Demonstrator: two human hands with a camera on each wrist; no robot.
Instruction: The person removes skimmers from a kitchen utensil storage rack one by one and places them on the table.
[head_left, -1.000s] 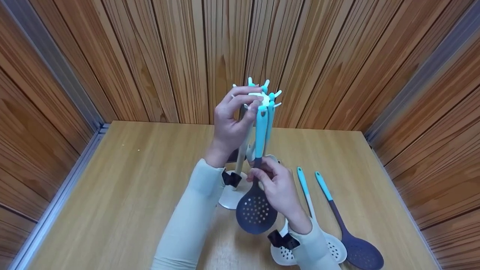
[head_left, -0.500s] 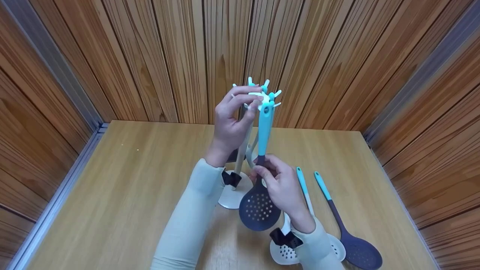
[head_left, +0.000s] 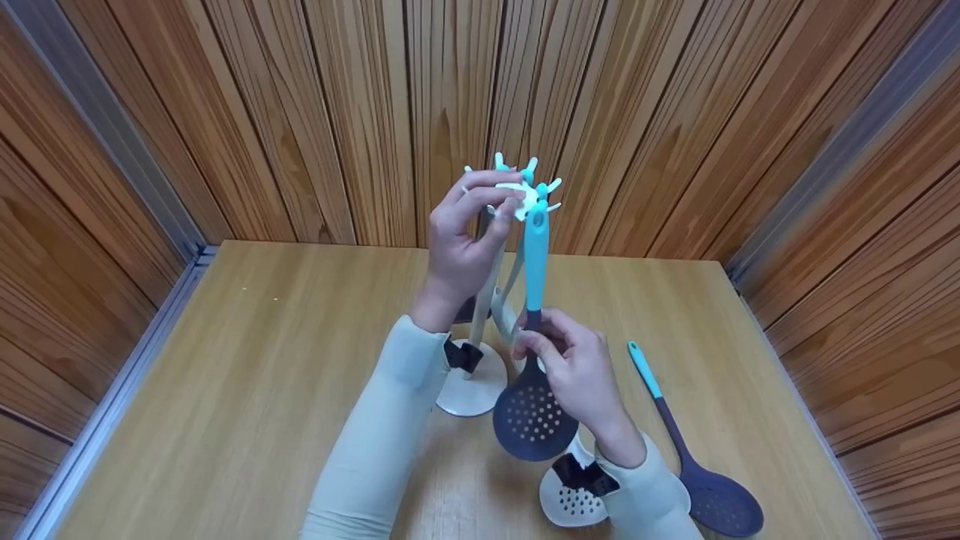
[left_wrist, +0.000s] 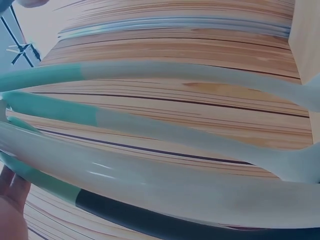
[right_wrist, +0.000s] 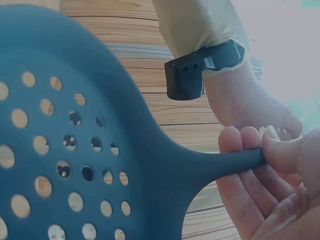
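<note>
My left hand (head_left: 469,236) holds the top of a utensil stand (head_left: 471,384) with turquoise-tipped hooks, thumb and fingers at its white hub. My right hand (head_left: 574,367) pinches the neck of a dark skimmer (head_left: 535,416) with a turquoise handle, upright in front of the stand. The skimmer's holed handle end overlaps a front hook in the head view. In the right wrist view, thumb and fingers close round the skimmer's neck (right_wrist: 230,162). White utensils (left_wrist: 135,127) with turquoise handles hang by the stand's thick pole (left_wrist: 150,172) in the left wrist view.
On the table (head_left: 300,420), a white skimmer (head_left: 572,507) lies at the front, partly behind the right wrist. A dark utensil (head_left: 724,504) with a turquoise handle lies to its right. Another white utensil is mostly hidden under the right sleeve (head_left: 645,487). Wood-panelled walls (head_left: 375,112) enclose the table.
My right hand has shifted the dark skimmer to the right and slightly up, its handle end now over a front hook. The left hand has stayed on the stand's top.
</note>
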